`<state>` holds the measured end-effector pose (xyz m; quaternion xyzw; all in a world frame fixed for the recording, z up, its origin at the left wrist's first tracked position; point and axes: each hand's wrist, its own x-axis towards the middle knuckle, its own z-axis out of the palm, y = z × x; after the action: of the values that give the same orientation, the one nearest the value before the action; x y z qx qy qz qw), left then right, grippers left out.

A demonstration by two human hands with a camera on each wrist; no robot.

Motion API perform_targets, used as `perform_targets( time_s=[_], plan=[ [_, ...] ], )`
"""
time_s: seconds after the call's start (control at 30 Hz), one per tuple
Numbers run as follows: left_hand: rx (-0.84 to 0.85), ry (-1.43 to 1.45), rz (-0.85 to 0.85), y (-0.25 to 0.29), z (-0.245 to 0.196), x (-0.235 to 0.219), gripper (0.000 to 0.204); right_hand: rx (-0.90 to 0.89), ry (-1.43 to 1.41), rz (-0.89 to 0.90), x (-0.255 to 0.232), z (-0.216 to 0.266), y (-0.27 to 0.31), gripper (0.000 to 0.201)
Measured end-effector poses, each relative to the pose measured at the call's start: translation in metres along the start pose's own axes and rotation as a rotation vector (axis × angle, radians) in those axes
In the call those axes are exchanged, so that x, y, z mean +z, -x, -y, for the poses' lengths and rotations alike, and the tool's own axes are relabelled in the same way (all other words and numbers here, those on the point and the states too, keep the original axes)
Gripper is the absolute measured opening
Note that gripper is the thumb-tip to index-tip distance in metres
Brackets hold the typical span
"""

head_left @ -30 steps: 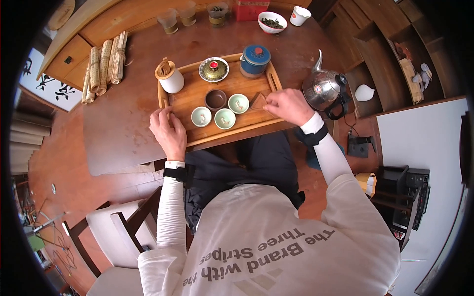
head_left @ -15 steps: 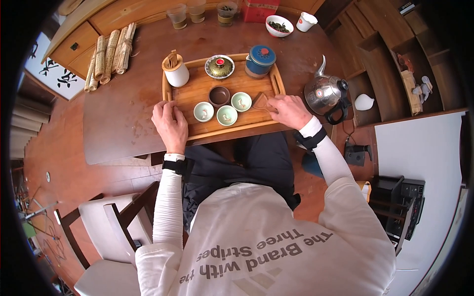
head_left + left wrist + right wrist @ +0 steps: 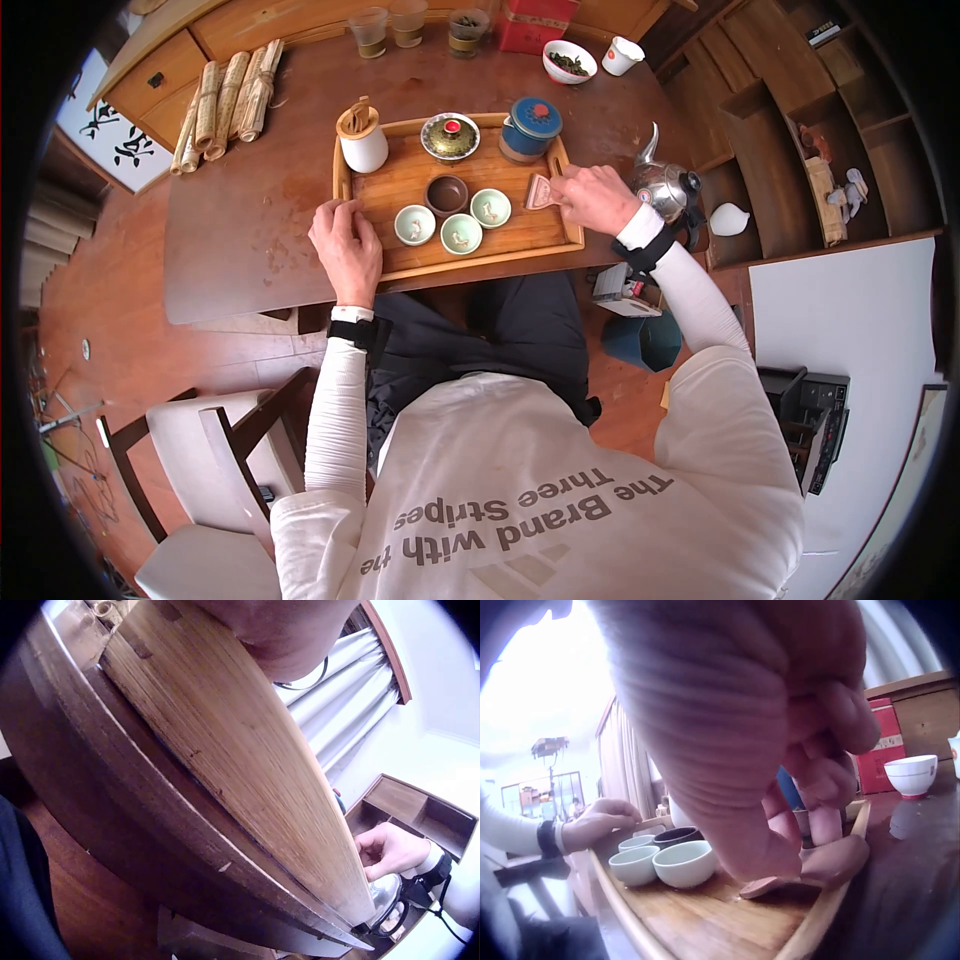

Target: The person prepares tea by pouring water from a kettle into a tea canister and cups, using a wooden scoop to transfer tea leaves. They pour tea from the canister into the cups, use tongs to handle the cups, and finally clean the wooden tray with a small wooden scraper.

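Observation:
My left hand (image 3: 345, 245) grips the front left corner of a wooden tea tray (image 3: 495, 245), its fingers bent over the rim. At the tray's right side, my right hand (image 3: 597, 198) pinches a small brown fan-shaped piece (image 3: 539, 191), tilted so its paler face shows. The right wrist view has this brown piece (image 3: 832, 862) low over the tray floor by the right rim, partly behind my fingers. Left of it stand three pale green teacups (image 3: 490, 208) and a dark brown cup (image 3: 446, 195). Behind them are a lidded bowl (image 3: 450, 137) and a blue lidded pot (image 3: 531, 130).
A white holder with wooden tea tools (image 3: 363, 140) stands at the tray's back left. To the right is a steel kettle (image 3: 662, 188). Bamboo scrolls (image 3: 230, 100), plastic cups (image 3: 368, 32), a red box (image 3: 535, 25) and a bowl of leaves (image 3: 569, 63) sit farther back.
The brown piece, lying flat before, is now tipped up in my right hand, which has shifted slightly right and back. The left hand keeps its place on the tray.

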<state>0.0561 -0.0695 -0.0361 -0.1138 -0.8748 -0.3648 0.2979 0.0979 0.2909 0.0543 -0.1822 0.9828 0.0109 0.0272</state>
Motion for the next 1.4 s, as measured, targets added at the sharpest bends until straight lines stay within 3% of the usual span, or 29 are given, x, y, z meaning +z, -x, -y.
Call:
perform_targets(
  time_s=[0.2, 0.37, 0.43, 0.53, 0.77, 1.07, 1.27, 1.4],
  plan=[
    [-0.008, 0.014, -0.015, 0.0, -0.001, -0.001, 0.015, -0.087, 0.099, 0.017, -0.01, -0.013, -0.008, 0.013],
    [-0.006, 0.035, -0.02, -0.001, 0.002, -0.001, 0.015, -0.173, -0.022, -0.178, -0.005, 0.008, -0.002, 0.02],
    [0.011, 0.014, -0.01, 0.0, 0.002, 0.0, 0.016, -0.149, -0.022, -0.125, 0.001, 0.018, 0.001, 0.023],
    [0.01, 0.013, -0.015, 0.0, 0.002, 0.0, 0.016, -0.056, -0.016, 0.095, 0.013, 0.028, 0.005, 0.026],
    [-0.005, 0.024, -0.017, -0.001, 0.0, -0.001, 0.015, 0.039, -0.023, 0.187, 0.012, 0.023, 0.002, 0.018],
    [-0.002, 0.036, -0.022, 0.0, 0.001, -0.002, 0.015, 0.182, -0.231, 0.192, 0.007, 0.023, -0.009, 0.011],
    [0.006, 0.021, -0.026, 0.0, 0.001, -0.001, 0.014, 0.022, 0.119, 0.122, -0.004, 0.001, -0.019, 0.014],
    [0.009, 0.036, -0.032, 0.0, 0.001, -0.001, 0.015, -0.055, 0.193, 0.132, -0.008, -0.016, -0.019, 0.013]
  ],
)
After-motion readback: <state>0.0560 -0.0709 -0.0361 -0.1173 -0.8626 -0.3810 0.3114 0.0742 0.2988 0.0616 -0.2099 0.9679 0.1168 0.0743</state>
